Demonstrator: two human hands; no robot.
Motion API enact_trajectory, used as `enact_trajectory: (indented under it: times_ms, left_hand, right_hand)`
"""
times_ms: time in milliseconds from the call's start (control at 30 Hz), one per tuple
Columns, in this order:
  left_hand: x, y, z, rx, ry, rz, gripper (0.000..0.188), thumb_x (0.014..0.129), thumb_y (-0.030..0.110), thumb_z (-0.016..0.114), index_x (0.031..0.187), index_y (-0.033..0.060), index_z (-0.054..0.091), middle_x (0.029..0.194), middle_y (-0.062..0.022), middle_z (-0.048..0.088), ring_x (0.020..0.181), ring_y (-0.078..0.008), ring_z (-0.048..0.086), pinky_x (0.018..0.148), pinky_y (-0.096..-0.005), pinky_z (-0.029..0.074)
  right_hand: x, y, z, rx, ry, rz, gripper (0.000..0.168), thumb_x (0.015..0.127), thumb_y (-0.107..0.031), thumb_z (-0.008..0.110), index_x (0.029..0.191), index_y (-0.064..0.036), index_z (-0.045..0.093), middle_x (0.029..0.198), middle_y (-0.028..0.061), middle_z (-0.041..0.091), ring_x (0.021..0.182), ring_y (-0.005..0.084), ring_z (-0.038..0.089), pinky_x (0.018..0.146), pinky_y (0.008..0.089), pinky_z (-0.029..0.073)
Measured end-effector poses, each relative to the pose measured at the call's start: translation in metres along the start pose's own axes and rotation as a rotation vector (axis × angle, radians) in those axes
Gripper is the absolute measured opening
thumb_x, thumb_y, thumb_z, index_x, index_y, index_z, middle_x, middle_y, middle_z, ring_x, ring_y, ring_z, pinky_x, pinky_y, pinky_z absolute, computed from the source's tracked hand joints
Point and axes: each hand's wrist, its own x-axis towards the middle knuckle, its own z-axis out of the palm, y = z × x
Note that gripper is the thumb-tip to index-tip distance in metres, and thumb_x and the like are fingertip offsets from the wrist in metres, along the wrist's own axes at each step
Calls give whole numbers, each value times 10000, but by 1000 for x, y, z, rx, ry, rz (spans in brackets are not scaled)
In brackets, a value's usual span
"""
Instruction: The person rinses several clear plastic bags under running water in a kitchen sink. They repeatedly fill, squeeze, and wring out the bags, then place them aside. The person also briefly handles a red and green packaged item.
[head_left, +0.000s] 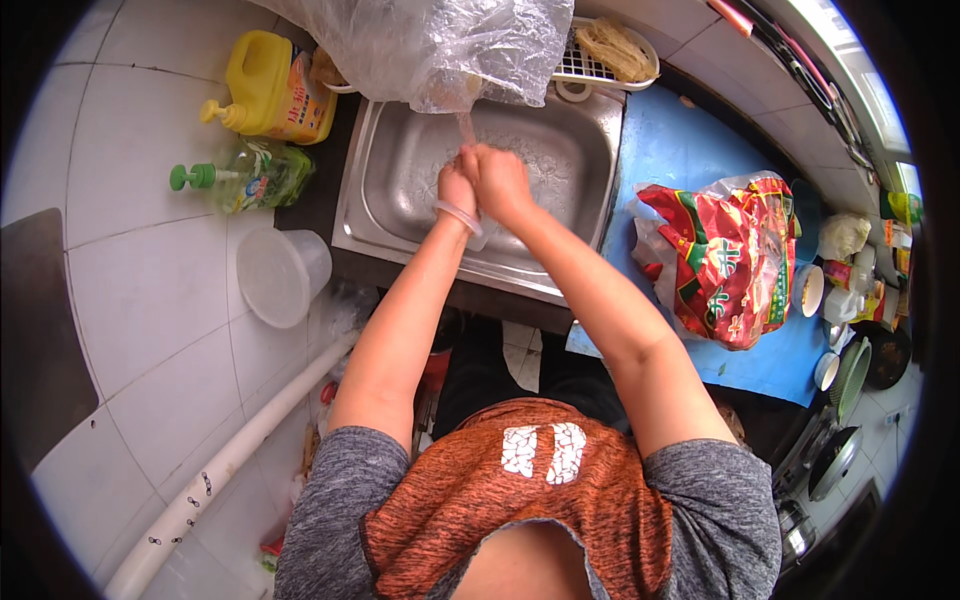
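Over the stainless steel sink (577, 142), my left hand (454, 187) and my right hand (501, 174) are pressed together. A thin stream of water (466, 129) falls onto them from under a clear plastic sheet or bag (495, 45), which hides the water's outlet. My right hand is curled against the fingers of my left, and most fingertips are hidden. Whether anything small lies between them cannot be seen. Around my left wrist is a pale bangle (459, 217). Water wets the bottom of the basin.
Left of the sink stand a yellow jug with a pump (259, 82), a green pump bottle (262, 176) and a translucent plastic tub (277, 277). A crumpled red printed bag (727, 262) lies on the blue counter covering (667, 142). Behind the sink, a white rack (592, 71) holds a fibrous scrubber (615, 49).
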Motion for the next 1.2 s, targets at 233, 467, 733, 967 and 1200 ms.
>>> enact_trajectory:
  times_ms: [233,467,733,967,1200]
  left_hand:
    - [2,-8,-9,-101,-54,14,300,1002,313,477,874,78,611,768,-1,568,699,-100,523,607,-280,431]
    - [13,-11,-7,44,38,42,286,985,233,444,854,45,614,784,-5,573,736,-107,532,641,-296,442]
    - [7,-4,-9,108,14,53,333,985,322,492,774,79,578,763,-3,564,648,-111,521,587,-276,418]
    - [6,1,-23,-95,39,224,353,998,348,512,916,22,623,833,-58,635,757,-153,596,723,-300,502]
    - [5,10,-26,-41,25,258,344,1006,311,499,967,-4,632,885,-87,660,804,-164,614,765,-308,505]
  right_hand:
    - [-2,-3,-4,2,-130,6,376,938,-361,510,772,-49,638,761,216,649,735,424,633,672,504,506]
    - [3,-6,-5,-118,-61,35,350,950,-338,481,821,-68,662,773,202,668,719,407,646,664,501,514]
    - [38,30,9,97,-60,203,414,921,-414,561,763,-46,665,736,189,664,704,390,627,658,469,479]
    - [35,61,-6,589,-267,455,490,895,-477,614,740,-15,661,661,2,593,646,108,523,612,323,425]
    - [24,57,-24,521,-563,276,336,803,-347,756,868,-25,689,796,7,631,712,87,526,629,277,421]
